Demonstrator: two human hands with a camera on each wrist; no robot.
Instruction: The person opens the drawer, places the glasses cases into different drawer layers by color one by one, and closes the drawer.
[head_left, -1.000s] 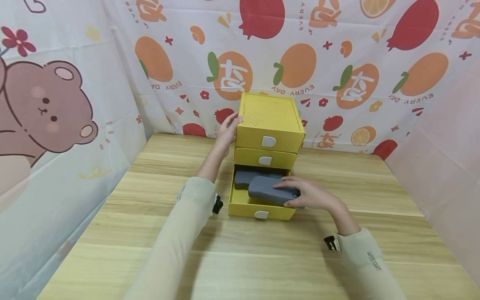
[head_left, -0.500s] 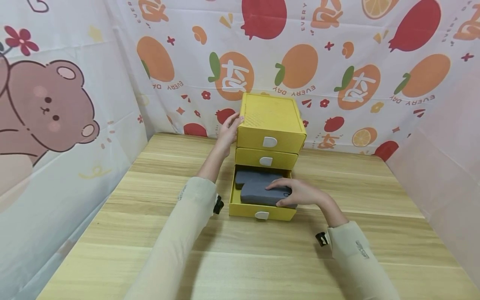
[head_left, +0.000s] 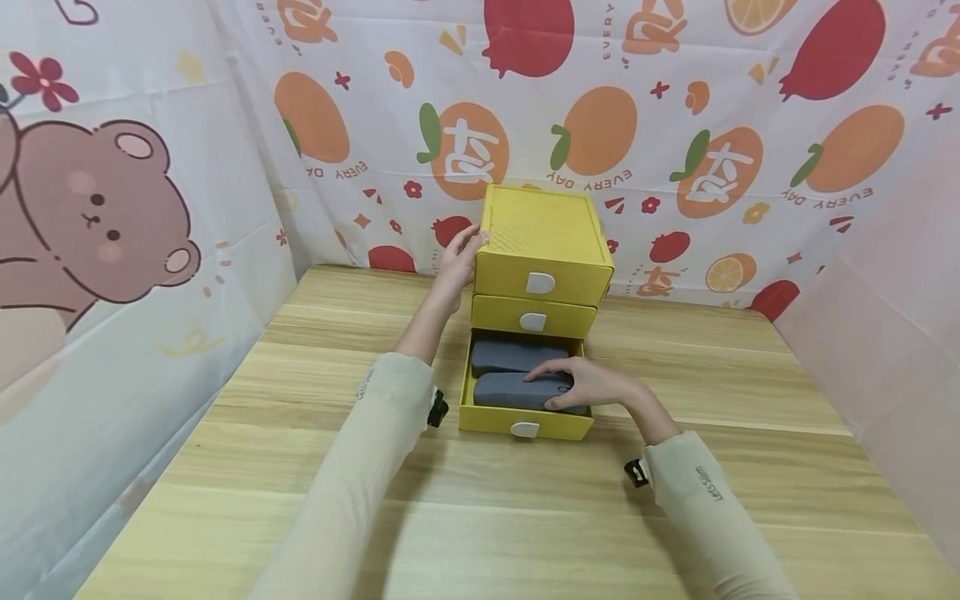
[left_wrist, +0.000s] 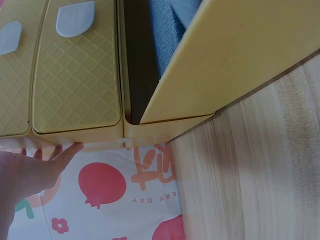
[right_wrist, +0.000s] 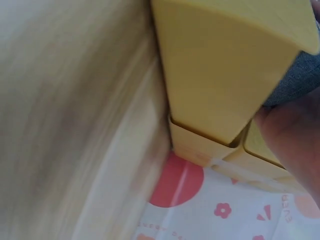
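A yellow cabinet with several drawers [head_left: 543, 223] stands on the table, its bottom drawer [head_left: 491, 419] pulled out. Two dark grey-blue glasses cases lie in that drawer, one behind the other. My right hand [head_left: 596, 385] grips the right end of the front glasses case [head_left: 510, 390], fingers over its far side and thumb at the near side. The rear glasses case [head_left: 506, 356] sits deeper in the drawer. My left hand [head_left: 456, 265] rests against the cabinet's upper left side; in the left wrist view its fingers [left_wrist: 65, 157] touch the side wall.
The two upper drawers are closed, each with a white tab handle [head_left: 540, 283]. A wooden table [head_left: 510, 517] spreads around the cabinet. Behind it hangs a fruit-print cloth [head_left: 540, 142]; a bear-print cloth [head_left: 97, 225] hangs at the left.
My right hand has moved left and lowered the front glasses case into the open drawer, in front of the rear one. The left hand has stayed on the cabinet's side.
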